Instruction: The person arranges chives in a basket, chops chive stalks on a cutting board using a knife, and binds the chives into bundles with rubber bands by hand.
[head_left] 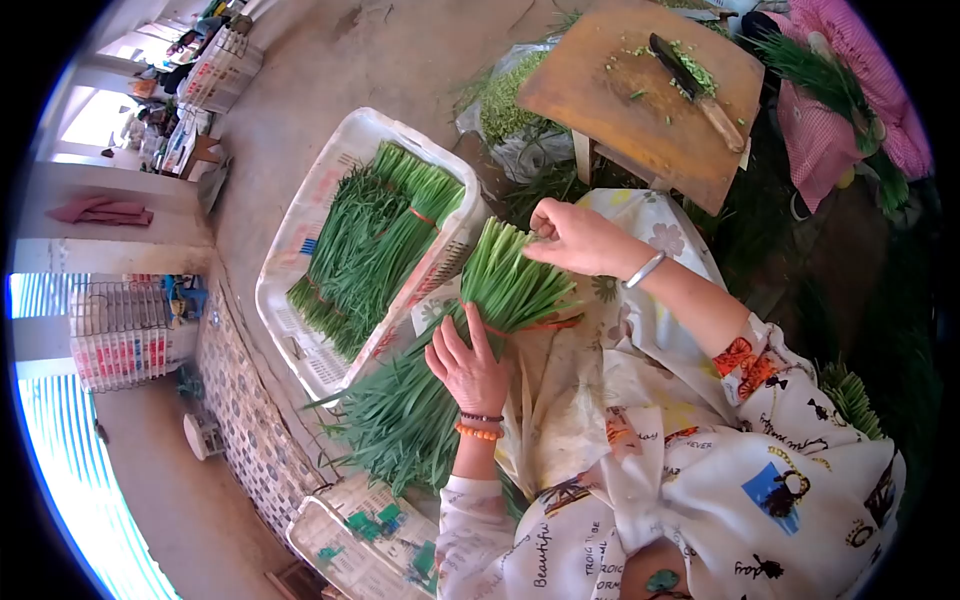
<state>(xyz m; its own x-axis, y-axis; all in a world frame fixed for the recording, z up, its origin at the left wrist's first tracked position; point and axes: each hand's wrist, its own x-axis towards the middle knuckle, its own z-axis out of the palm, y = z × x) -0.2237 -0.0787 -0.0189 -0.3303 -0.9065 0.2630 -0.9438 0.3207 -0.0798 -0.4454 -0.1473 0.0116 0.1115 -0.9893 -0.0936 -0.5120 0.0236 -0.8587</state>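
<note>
A thick bundle of garlic chives [505,280] lies across my lap, with its pale cut ends toward the top and a red band [550,324] around it. My left hand [467,368] rests on the bundle near the band, its fingers spread over the leaves. At the cut ends, my right hand [580,237] is closed in a pinch; whatever is between its fingertips is hidden. The long green leaves [400,410] hang down to the lower left. Under the bundle is a flowered apron [640,240].
A white plastic crate [275,262] at left holds several banded chive bundles [375,240]. On a wooden board [590,70] lie a knife [695,90] and green trimmings. A bag of trimmings [510,100] stands beside it. Another person in pink [815,130] holds chives at upper right.
</note>
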